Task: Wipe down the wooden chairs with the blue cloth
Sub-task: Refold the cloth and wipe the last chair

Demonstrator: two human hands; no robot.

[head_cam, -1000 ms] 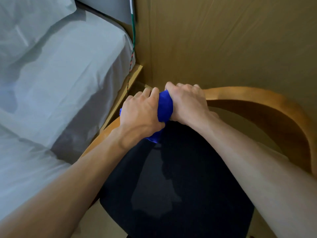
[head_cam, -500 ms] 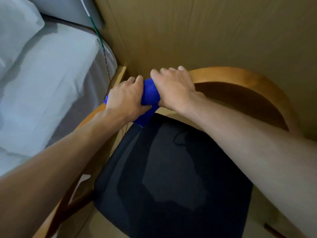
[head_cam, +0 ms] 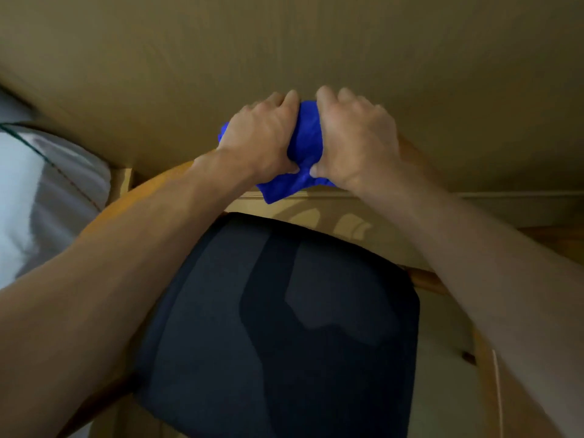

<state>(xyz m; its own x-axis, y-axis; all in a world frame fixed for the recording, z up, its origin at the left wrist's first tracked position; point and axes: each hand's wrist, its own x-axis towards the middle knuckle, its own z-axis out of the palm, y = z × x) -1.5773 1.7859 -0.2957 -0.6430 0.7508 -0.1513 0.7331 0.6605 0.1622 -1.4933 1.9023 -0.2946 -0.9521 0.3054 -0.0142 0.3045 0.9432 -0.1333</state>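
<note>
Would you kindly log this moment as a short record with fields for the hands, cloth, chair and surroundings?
left hand: grips the blue cloth
right hand: grips the same cloth
blue cloth: bunched between both hands, a corner hanging below
chair back: curved wood, under the hands
seat: dark fabric
bedding: white, at left

A vivid royal-blue cloth (head_cam: 305, 143) is showing plain, without pattern. The chair's wood (head_cam: 148, 197) is glowing honey-orange, and its seat pad (head_cam: 284, 327) is reading flat black. The far wall (head_cam: 284, 42) is looking olive-tan; bedding (head_cam: 38, 197) at left is appearing white-grey.
</note>
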